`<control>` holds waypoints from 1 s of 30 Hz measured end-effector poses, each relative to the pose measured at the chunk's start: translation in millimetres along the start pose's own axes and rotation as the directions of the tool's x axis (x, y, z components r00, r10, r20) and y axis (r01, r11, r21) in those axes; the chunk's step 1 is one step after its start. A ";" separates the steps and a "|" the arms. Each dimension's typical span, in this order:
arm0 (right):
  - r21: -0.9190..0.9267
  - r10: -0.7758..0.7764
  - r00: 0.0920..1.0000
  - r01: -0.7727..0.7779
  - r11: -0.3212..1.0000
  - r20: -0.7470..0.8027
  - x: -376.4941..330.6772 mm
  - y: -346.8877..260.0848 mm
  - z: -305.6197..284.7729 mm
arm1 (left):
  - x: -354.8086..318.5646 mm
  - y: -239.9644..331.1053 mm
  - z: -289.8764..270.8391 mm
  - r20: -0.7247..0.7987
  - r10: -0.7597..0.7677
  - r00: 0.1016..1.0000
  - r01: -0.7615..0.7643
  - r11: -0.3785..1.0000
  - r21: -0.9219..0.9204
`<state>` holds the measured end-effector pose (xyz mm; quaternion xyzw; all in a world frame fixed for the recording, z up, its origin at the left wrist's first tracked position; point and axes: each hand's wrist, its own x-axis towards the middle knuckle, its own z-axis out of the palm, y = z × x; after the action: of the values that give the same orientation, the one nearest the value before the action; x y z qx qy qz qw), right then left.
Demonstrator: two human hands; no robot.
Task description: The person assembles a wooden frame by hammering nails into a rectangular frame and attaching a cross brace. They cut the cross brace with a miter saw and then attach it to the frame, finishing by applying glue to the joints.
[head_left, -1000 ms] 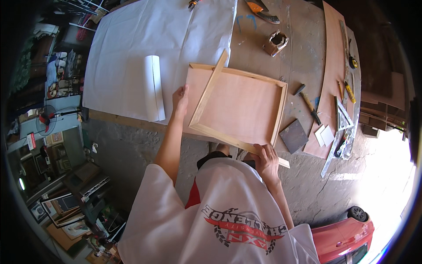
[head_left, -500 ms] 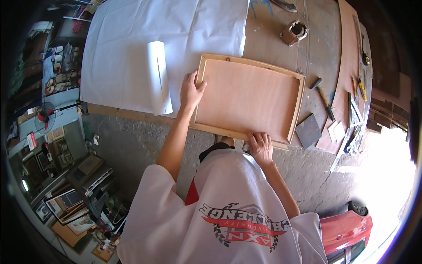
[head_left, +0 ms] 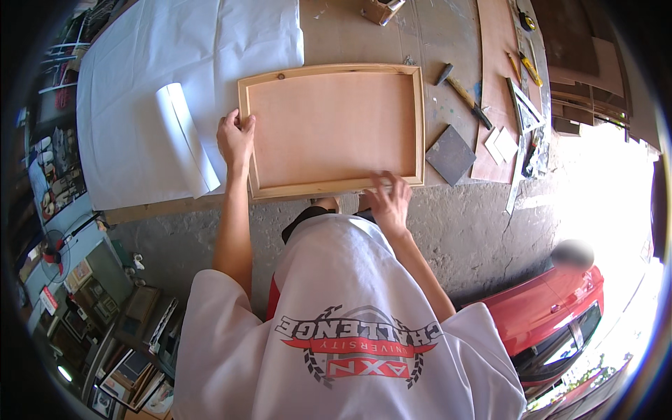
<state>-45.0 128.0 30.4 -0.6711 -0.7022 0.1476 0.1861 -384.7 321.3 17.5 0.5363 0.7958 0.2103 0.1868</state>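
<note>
I see a shallow wooden frame (head_left: 308,188), pale-railed with a dark knot on its far rail, around a smooth pinkish panel (head_left: 332,126). It lies along the near edge of the bench (head_left: 350,35). My left hand (head_left: 236,143) grips its left rail; my right hand's (head_left: 390,201) fingers blur at the near rail, contact unclear. A dark tile (head_left: 451,155) sits just right; bare brown surface stretches beyond.

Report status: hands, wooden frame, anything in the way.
Left hand holding wooden frame by left side. Right hand blurred at near edge. Hammer and dark square beside it, right, not on it.
</note>
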 end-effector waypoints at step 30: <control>0.268 -0.589 0.802 0.590 0.761 -0.093 31.9 -63.7 -119.1 | -15.8 154.9 -158.4 0.393 0.315 0.864 0.085 0.678 -0.731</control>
<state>-47.8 151.2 167.2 -0.3827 -0.8485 0.1797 0.3184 -341.9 337.4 234.8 0.5033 0.5349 0.3771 0.5642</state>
